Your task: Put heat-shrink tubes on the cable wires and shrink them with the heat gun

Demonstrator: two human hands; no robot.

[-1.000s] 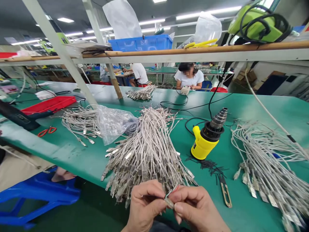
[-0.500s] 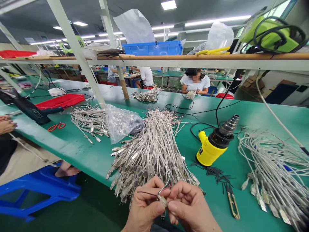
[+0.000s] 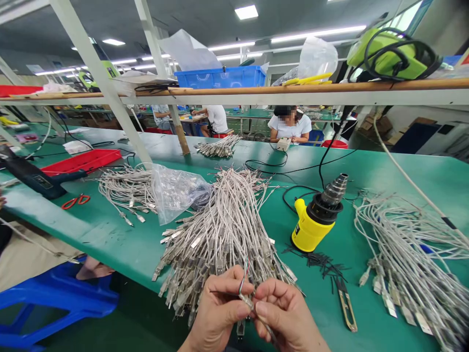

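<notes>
My left hand (image 3: 223, 305) pinches the stripped end of a grey USB cable (image 3: 246, 299), where thin coloured wires stick out upward. Close beside it, my right hand (image 3: 280, 308) grips the same cable with thumb and forefinger, and its grey jacket runs down below the fingers. Both hands are closed and nearly touch. A thin dark wire or tube lies across the left fingers; which one I cannot tell. Just beyond the hands spreads a large heap of USB cables (image 3: 234, 210), plugs toward me.
A yellow heat gun (image 3: 315, 227) stands nozzle-up on the green bench, near black tubing pieces (image 3: 322, 264) and thread snips (image 3: 346, 308). More cables (image 3: 406, 264) lie at right. A plastic bag (image 3: 176, 190), red-handled scissors (image 3: 75, 201) and red tray (image 3: 84, 161) are left. Co-workers sit beyond.
The view has shifted slightly, so the bench things appear further left. Both hands keep hold of the cable; its wires now point more upright and more of its jacket shows below my right hand.
</notes>
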